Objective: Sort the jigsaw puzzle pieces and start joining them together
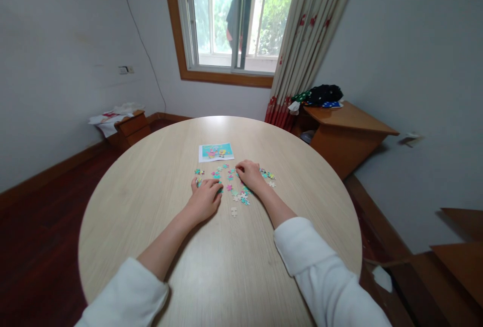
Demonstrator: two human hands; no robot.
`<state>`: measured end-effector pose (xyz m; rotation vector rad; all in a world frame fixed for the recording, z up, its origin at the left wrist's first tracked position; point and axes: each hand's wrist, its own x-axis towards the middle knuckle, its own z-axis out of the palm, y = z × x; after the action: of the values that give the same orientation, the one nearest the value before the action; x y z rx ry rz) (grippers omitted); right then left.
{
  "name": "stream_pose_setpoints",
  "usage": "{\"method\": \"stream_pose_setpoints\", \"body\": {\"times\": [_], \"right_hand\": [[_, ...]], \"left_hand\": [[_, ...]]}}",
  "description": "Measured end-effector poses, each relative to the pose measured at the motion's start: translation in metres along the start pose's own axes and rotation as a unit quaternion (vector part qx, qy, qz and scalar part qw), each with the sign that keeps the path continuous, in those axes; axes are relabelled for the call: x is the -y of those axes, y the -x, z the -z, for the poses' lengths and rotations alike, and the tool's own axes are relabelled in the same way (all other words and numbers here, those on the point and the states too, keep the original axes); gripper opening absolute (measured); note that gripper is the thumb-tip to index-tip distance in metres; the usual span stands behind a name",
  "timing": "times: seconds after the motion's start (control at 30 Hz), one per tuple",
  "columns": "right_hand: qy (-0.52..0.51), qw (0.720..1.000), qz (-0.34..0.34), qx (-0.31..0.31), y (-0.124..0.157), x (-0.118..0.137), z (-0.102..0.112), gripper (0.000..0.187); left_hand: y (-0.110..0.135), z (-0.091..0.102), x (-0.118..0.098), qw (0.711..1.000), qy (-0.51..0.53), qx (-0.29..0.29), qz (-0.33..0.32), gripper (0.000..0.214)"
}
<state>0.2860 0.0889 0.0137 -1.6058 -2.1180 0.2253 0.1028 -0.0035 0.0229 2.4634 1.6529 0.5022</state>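
Loose jigsaw puzzle pieces (230,187) in teal, pink, yellow and white are scattered mid-table around both my hands. My left hand (206,198) rests palm down at the left of them, fingers apart, partly covering a few. On the right, my right hand (249,173) reaches in among the pieces with thumb and fingertips pinched together. Whatever sits in that pinch is too small to make out. One pale piece (234,212) lies by itself nearer to me. Beyond the pieces is a printed picture sheet (216,152) with cartoon figures on a teal background.
The round wooden table (124,206) has a curved edge all around. Behind it to the right, a wooden cabinet (350,118) bears a heap of dark cloth (324,95). A small wooden stand (132,128) with papers is at the left, and a window (215,20) with a curtain is ahead.
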Motion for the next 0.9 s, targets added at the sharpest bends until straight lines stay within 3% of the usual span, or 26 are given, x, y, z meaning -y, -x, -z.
{"method": "stream_pose_setpoints", "body": {"times": [0.23, 0.57, 0.9], "right_hand": [[0.031, 0.997, -0.065, -0.016, 0.000, 0.003, 0.000, 0.017], [0.089, 0.992, 0.028, -0.085, 0.006, -0.001, 0.011, 0.015], [0.062, 0.997, -0.002, -0.051, 0.000, -0.009, 0.003, 0.028]], "left_hand": [[0.000, 0.000, 0.000, 1.000, 0.003, 0.004, 0.000, 0.028], [0.001, -0.003, 0.003, 1.000, 0.002, -0.014, -0.008, 0.027], [0.000, -0.004, 0.004, 1.000, 0.006, -0.014, -0.007, 0.027]]}}
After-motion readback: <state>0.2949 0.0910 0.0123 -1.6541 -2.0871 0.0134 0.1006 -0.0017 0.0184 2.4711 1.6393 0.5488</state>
